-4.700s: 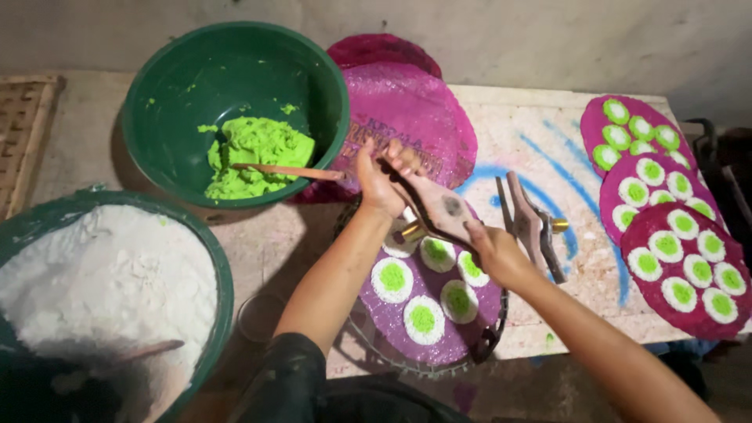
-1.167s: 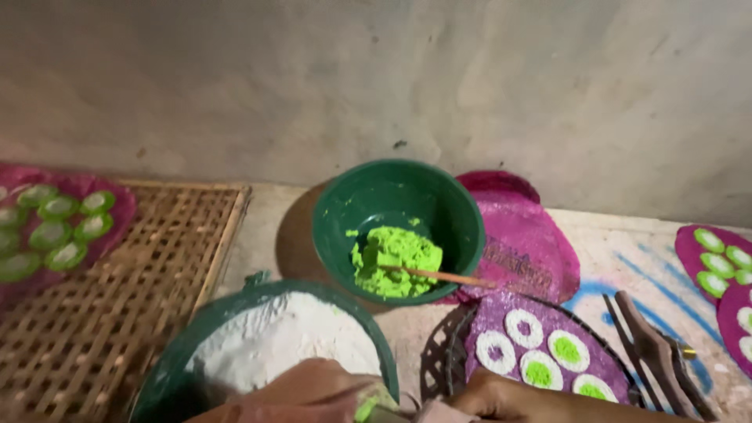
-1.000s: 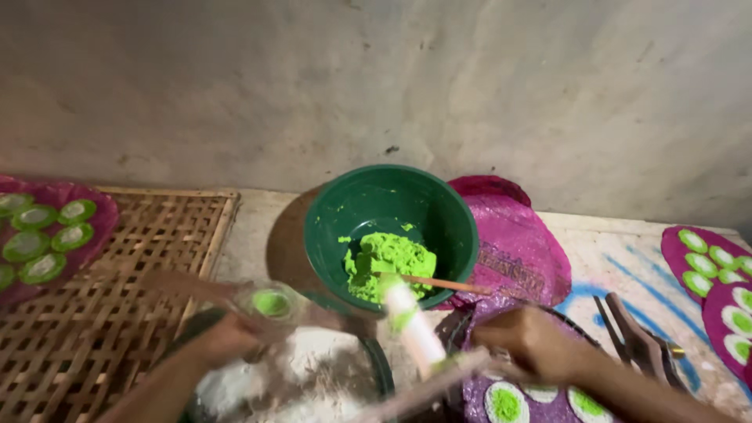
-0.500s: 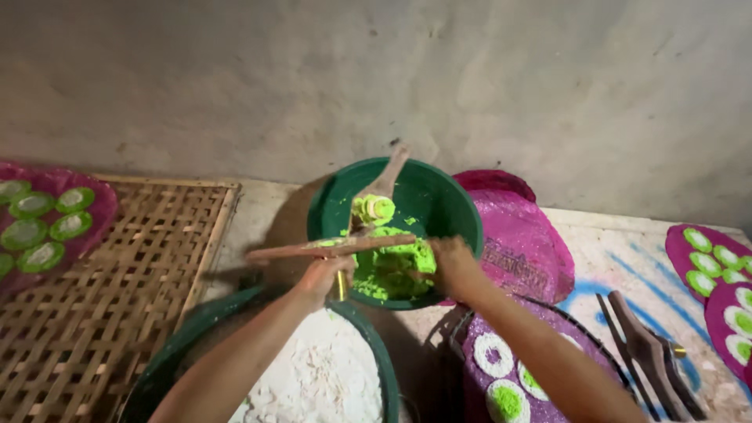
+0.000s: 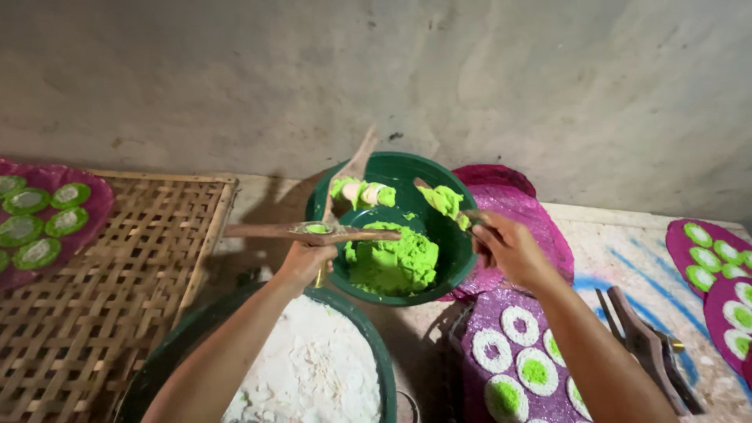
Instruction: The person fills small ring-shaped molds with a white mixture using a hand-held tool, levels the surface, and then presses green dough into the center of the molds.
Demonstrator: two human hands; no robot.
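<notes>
At the far left, a purple mat (image 5: 47, 227) carries finished green-and-white discs beside the woven bamboo tray (image 5: 102, 313). Nearer us sits the big green basin of white flour (image 5: 313, 368).

Our left hand (image 5: 305, 262) is closed around the wooden hinged mould (image 5: 313, 232), which is swung open, its lower arm lying level over the rim of the green bowl (image 5: 392, 227) and its upper arm tilted up towards the wall. A small green dab shows in the round cavity of the level arm, and pale-green dough clings to the raised arm. We judge that the mould does best held flat and steady over the bowl, so that anything dropping off falls back inside.

The green dough (image 5: 392, 262) lies heaped in the bottom of the bowl. Our right hand (image 5: 509, 247) is closed on a thin wooden stick (image 5: 439, 200) whose tip carries a lump of that dough, raised above the bowl just right of the mould. A modest lump looks wise here: enough to fill the cavity, not so much that it squeezes over the edge. We would wipe it off cleanly against the cavity rim.

Below the right arm, another purple mat (image 5: 517, 352) on the table (image 5: 627, 251) holds white discs with green centres. A second wooden mould (image 5: 646, 345) lies to its right, and more filled mats (image 5: 713, 266) sit at the far right edge.
</notes>
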